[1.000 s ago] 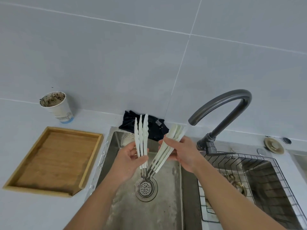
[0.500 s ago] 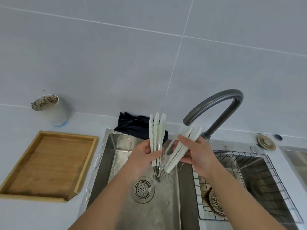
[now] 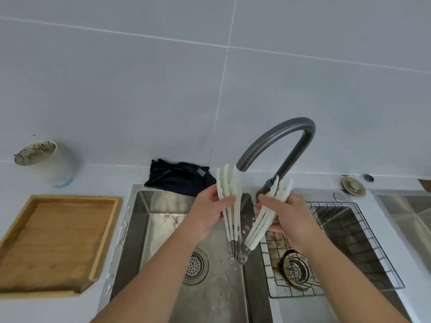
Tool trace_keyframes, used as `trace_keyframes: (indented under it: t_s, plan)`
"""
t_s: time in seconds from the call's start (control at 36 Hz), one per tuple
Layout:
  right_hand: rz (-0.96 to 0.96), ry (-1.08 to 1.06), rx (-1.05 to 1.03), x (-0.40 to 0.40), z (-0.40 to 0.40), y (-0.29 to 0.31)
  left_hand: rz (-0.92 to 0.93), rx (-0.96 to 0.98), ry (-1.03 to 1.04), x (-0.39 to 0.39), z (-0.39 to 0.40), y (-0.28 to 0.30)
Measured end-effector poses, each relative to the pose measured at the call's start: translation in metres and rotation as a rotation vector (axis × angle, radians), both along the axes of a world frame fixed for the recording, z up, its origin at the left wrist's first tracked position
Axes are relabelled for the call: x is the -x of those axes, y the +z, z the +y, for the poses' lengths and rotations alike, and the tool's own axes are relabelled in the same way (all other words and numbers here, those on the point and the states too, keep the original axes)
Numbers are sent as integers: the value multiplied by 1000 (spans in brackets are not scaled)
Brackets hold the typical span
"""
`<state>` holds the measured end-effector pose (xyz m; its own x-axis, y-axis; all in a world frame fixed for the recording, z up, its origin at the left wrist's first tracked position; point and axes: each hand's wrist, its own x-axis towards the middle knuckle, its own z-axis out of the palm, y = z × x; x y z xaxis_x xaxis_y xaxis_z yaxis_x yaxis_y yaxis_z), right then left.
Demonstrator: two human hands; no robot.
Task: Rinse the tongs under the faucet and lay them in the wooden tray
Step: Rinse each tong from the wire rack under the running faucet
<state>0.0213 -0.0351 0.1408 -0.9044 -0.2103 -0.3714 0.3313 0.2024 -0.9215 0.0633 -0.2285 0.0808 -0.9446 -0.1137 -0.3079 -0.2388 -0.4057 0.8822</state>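
Observation:
Pale white-green tongs point(image 3: 233, 220) with a metal hinge end pointing down are spread into a V over the left sink basin point(image 3: 163, 229). My left hand point(image 3: 210, 213) grips the left arms, and my right hand point(image 3: 283, 213) grips the right arms. The dark grey curved faucet point(image 3: 277, 138) has its spout just above the gap between the arms. Water runs down between them and splashes off the hinge. The wooden tray point(image 3: 102, 238) lies on the counter to the left of the sink, with nothing in it.
A dirty white paper cup point(image 3: 46, 162) stands behind the tray by the wall. A dark cloth point(image 3: 177, 176) lies at the sink's back edge. The right basin holds a wire rack point(image 3: 354, 243). A round brass stopper point(image 3: 353, 186) sits on the counter at the right.
Both hands have carried the tongs right, from above the drain to under the faucet spout. Water now splashes off the hinge end.

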Motion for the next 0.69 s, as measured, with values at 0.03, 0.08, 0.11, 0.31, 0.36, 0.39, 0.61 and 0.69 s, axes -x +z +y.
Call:
trace_keyframes:
  t_s: [0.03, 0.08, 0.11, 0.31, 0.36, 0.39, 0.61, 0.69]
  plan:
    - [-4, -12, 3, -1, 2, 0, 8, 14, -4, 1, 2, 2]
    - [-11, -32, 9, -2, 5, 0, 21, 41, -6, 3, 5, 4]
    - [-13, -35, 11, -3, 6, 0, 23, 50, -3, 4, 6, 5]
    - [17, 38, -51, -13, 9, -2, -18, 78, 16, 17, 8, 14]
    - [12, 42, -56, -16, 10, -3, -14, 96, -3, 18, 8, 18]
    - [9, 41, -53, -17, 11, -3, -11, 102, -16, 19, 8, 20]
    - [17, -23, 15, -27, 28, -5, 6, 112, -121, 24, 17, 30]
    - [24, -46, 35, -29, 31, -8, -8, 101, -142, 25, 20, 33]
